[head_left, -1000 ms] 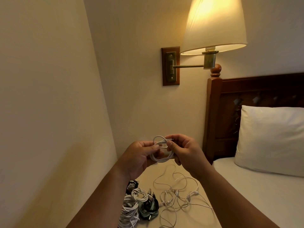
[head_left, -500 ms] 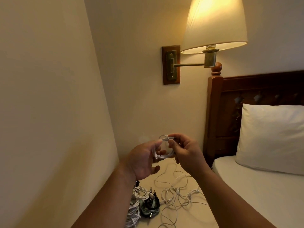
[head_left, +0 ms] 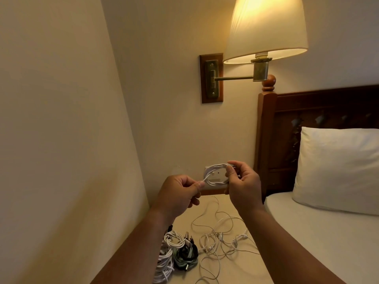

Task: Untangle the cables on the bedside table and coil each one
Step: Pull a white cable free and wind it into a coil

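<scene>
— Where is the white cable (head_left: 217,166) right now?

— Up in the air, over the far end of the tabletop (head_left: 240,271). The right grip (head_left: 242,185) curls round its small coil, and the left grip (head_left: 178,194) pinches the loose strand that runs out of the coil's left side.

— And the others?

— A thin white tangle (head_left: 215,240) lies spread on the tabletop below the hands. The coiled bundles (head_left: 176,251), white and dark, sit bunched at the near left, just beside it.
</scene>
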